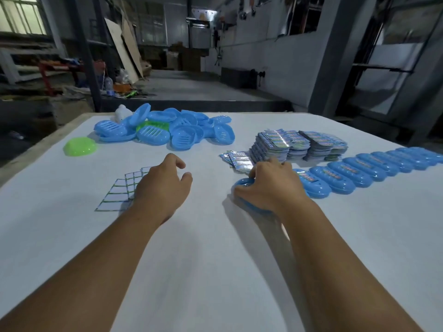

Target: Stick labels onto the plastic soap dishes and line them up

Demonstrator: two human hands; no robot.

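Observation:
My right hand (271, 185) lies over a blue soap dish (242, 182) at the near end of a row, its fingers curled round the dish's rim. The row of labelled blue dishes (374, 166) runs off to the right, each touching its neighbour. My left hand (163, 188) hovers over the table with loosely curled fingers and holds nothing; it covers part of a white sticker sheet (119, 195). Stacks of printed labels (299, 144) stand behind my right hand, with a few loose labels (236, 159) beside them.
A heap of unlabelled blue dishes (167, 130) with one green dish inside it lies at the back left of the white table (215, 259). A single green dish (80, 146) sits upside down to its left. Factory floor and clutter lie beyond the far edge.

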